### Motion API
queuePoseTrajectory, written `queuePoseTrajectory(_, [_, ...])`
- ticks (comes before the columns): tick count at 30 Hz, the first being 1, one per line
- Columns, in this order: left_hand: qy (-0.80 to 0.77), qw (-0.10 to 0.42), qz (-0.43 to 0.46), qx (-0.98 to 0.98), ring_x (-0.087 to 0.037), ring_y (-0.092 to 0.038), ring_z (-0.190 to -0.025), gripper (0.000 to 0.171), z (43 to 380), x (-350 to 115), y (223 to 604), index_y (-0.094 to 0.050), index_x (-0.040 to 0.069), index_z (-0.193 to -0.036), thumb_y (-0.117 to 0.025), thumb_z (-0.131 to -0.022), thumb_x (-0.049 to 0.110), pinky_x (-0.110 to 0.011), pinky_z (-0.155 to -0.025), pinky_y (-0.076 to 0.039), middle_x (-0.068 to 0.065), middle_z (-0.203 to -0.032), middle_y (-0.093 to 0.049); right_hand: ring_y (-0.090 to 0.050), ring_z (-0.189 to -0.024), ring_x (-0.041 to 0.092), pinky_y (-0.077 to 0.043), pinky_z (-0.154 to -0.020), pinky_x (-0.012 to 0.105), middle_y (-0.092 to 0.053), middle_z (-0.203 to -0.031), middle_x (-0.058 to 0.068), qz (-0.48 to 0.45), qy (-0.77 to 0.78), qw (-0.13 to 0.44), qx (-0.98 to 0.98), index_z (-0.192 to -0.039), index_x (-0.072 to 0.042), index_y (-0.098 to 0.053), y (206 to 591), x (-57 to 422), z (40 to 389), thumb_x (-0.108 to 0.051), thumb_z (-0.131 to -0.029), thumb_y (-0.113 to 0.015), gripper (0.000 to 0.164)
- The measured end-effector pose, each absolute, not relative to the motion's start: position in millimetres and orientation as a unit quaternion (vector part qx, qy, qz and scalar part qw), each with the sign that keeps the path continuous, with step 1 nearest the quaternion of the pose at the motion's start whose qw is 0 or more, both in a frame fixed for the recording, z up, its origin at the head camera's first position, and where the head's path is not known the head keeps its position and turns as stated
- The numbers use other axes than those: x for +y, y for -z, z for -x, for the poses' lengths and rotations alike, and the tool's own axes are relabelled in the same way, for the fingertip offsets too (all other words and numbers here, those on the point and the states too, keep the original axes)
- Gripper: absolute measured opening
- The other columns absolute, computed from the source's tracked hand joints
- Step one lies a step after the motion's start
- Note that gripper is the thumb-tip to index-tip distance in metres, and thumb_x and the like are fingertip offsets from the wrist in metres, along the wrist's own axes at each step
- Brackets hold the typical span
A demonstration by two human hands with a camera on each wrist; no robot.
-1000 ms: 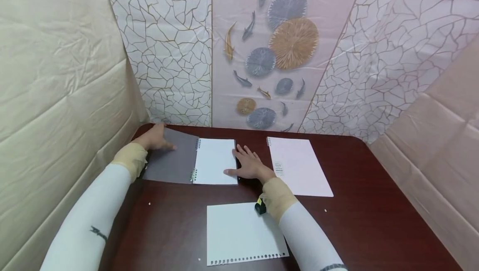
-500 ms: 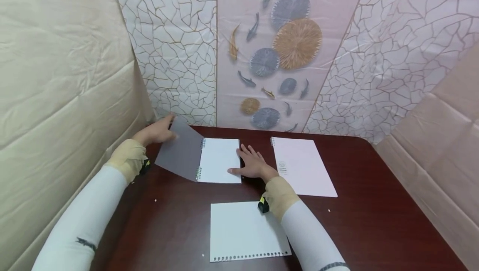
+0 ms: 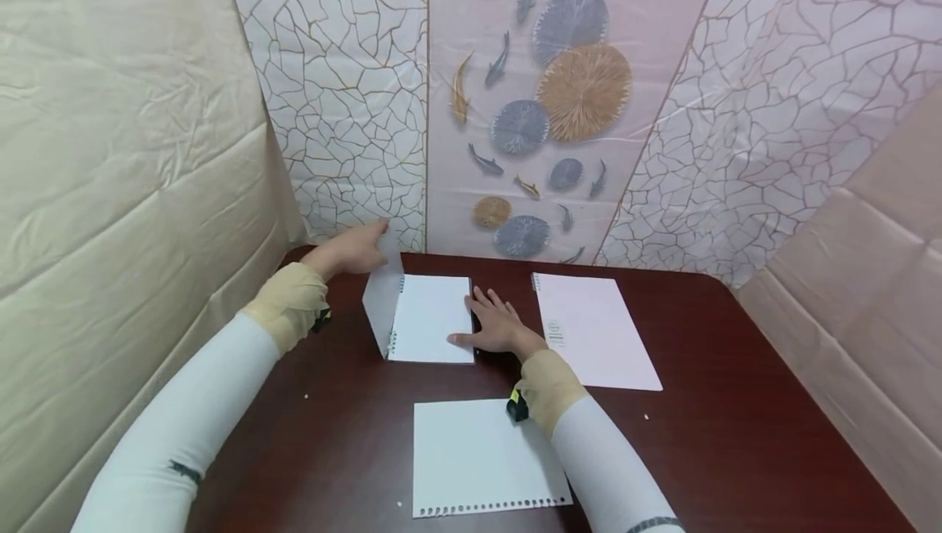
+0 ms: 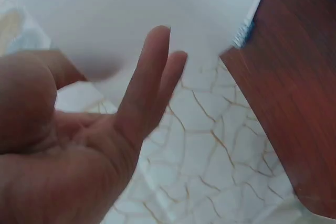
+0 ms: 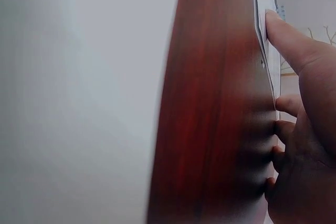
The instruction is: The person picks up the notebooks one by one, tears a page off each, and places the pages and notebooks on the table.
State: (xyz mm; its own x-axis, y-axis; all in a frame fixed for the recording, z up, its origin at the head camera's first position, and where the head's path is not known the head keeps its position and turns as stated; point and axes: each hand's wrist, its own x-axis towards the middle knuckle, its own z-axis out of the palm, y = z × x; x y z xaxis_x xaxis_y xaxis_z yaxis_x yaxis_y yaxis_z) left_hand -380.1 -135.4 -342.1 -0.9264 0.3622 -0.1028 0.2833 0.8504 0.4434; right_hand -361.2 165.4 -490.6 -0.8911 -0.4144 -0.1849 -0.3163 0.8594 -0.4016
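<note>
A small spiral notebook [image 3: 432,319] lies at the back left of the table, its white page facing up. Its frosted, see-through cover [image 3: 381,296] stands nearly upright along the binding. My left hand [image 3: 352,248] pinches the cover's far outer edge. In the left wrist view, two fingers [image 4: 149,74] lie stretched along the cover's outside, and the thumb tip looks blurred through the sheet. My right hand [image 3: 495,324] rests with spread fingers on the notebook's right edge; in the right wrist view its thumb [image 5: 281,30] presses on the page.
A larger spiral pad [image 3: 598,333] lies to the right, with small print near its left edge. In front, below the right forearm, is a loose sheet [image 3: 478,455] with punched holes. Small white scraps dot the dark red table [image 3: 338,435]. Cloth-covered walls close in the back and sides.
My left hand has lifted the cover from flat on the table and swung it rightward to nearly upright. The right hand has stayed at the notebook's edge. The head view has shifted slightly.
</note>
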Motion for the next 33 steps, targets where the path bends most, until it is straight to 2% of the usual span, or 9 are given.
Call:
queuePoseTrajectory(3, [-0.211, 0.086, -0.15, 0.962, -0.046, -0.041, -0.148, 0.076, 378.6, -118.2, 342.3, -0.014, -0.009, -0.165, -0.051, -0.102, 0.009, -0.054, -0.122, -0.034, -0.032, -0.167, -0.03, 0.002, -0.164, 0.036, -0.002, -0.128, 0.062, -0.006, -0.178, 0.011, 0.193, 0.183, 0.13, 0.955, -0.171, -0.013, -0.022, 488.7, 165.7, 358.7, -0.071, -0.095, -0.062, 0.104])
queuePoseTrajectory(7, [-0.244, 0.101, -0.135, 0.955, -0.037, -0.071, -0.11, 0.076, 373.7, -97.1, 345.5, -0.012, -0.007, -0.167, -0.049, -0.101, 0.006, -0.047, -0.107, -0.052, -0.033, -0.165, -0.032, 0.004, -0.164, 0.032, -0.002, -0.129, 0.06, -0.004, -0.178, 0.008, 0.186, 0.176, 0.137, 0.957, -0.171, -0.017, -0.02, 493.3, 165.1, 359.9, -0.074, -0.093, -0.062, 0.105])
queuePoseTrajectory(9, [-0.265, 0.115, -0.13, 0.948, -0.03, -0.076, -0.085, 0.077, 371.3, -87.4, 347.7, -0.01, -0.005, -0.167, -0.049, -0.102, 0.005, -0.042, -0.091, -0.061, -0.034, -0.164, -0.034, 0.005, -0.164, 0.031, -0.001, -0.129, 0.059, -0.003, -0.178, 0.006, 0.182, 0.175, 0.139, 0.958, -0.171, -0.019, -0.02, 496.8, 164.8, 361.5, -0.074, -0.093, -0.062, 0.105])
queuePoseTrajectory(12, [-0.296, 0.127, -0.129, 0.938, -0.027, -0.076, -0.071, 0.075, 371.4, -73.2, 352.2, -0.012, -0.005, -0.167, -0.049, -0.102, 0.001, -0.038, -0.07, -0.065, -0.037, -0.161, -0.036, 0.004, -0.164, 0.031, -0.002, -0.129, 0.059, -0.005, -0.178, 0.006, 0.176, 0.178, 0.137, 0.959, -0.171, -0.019, -0.022, 500.1, 164.9, 364.7, -0.073, -0.092, -0.064, 0.104])
queuePoseTrajectory(16, [-0.303, 0.124, -0.126, 0.937, -0.03, -0.077, -0.074, 0.069, 373.3, -56.5, 356.8, -0.018, -0.011, -0.163, -0.049, -0.103, 0.002, -0.033, -0.06, -0.063, -0.038, -0.158, -0.038, 0.003, -0.164, 0.031, -0.002, -0.129, 0.059, -0.006, -0.178, 0.005, 0.169, 0.174, 0.13, 0.961, -0.171, -0.02, -0.023, 500.8, 165.4, 367.7, -0.073, -0.092, -0.064, 0.103])
queuePoseTrajectory(22, [-0.307, 0.133, -0.119, 0.935, -0.04, -0.074, -0.095, 0.063, 372.4, -34.6, 371.5, -0.017, -0.013, -0.162, -0.044, -0.11, 0.007, -0.038, -0.066, -0.065, -0.036, -0.157, -0.039, 0.003, -0.164, 0.032, -0.003, -0.129, 0.059, -0.006, -0.178, 0.006, 0.17, 0.168, 0.134, 0.962, -0.171, -0.019, -0.024, 494.6, 164.0, 363.7, -0.073, -0.093, -0.063, 0.102])
queuePoseTrajectory(25, [-0.3, 0.122, -0.11, 0.94, -0.037, -0.075, -0.084, 0.058, 370.4, -22.6, 382.2, -0.024, -0.011, -0.162, -0.043, -0.111, 0.009, -0.039, -0.063, -0.064, -0.032, -0.153, -0.046, 0.001, -0.164, 0.033, -0.004, -0.129, 0.06, -0.007, -0.178, 0.007, 0.172, 0.168, 0.134, 0.962, -0.17, -0.018, -0.025, 490.8, 163.4, 360.3, -0.072, -0.093, -0.063, 0.101])
queuePoseTrajectory(29, [-0.253, 0.085, -0.101, 0.959, -0.033, -0.075, -0.074, 0.047, 367.5, -4.0, 396.6, -0.047, -0.009, -0.152, -0.047, -0.109, 0.01, -0.038, -0.06, -0.063, -0.028, -0.139, -0.062, -0.001, -0.164, 0.034, -0.006, -0.129, 0.059, -0.01, -0.178, 0.008, 0.176, 0.169, 0.121, 0.962, -0.17, -0.018, -0.026, 487.5, 164.0, 356.2, -0.069, -0.095, -0.064, 0.098])
queuePoseTrajectory(33, [-0.172, 0.043, -0.124, 0.976, -0.03, -0.075, -0.092, 0.029, 366.0, 12.1, 415.0, -0.07, -0.005, -0.125, -0.06, -0.105, 0.013, -0.04, -0.078, -0.063, -0.02, -0.119, -0.074, -0.003, -0.164, 0.034, -0.007, -0.129, 0.059, -0.01, -0.178, 0.009, 0.185, 0.168, 0.109, 0.962, -0.171, -0.02, -0.023, 487.2, 163.8, 352.9, -0.058, -0.098, -0.066, 0.094])
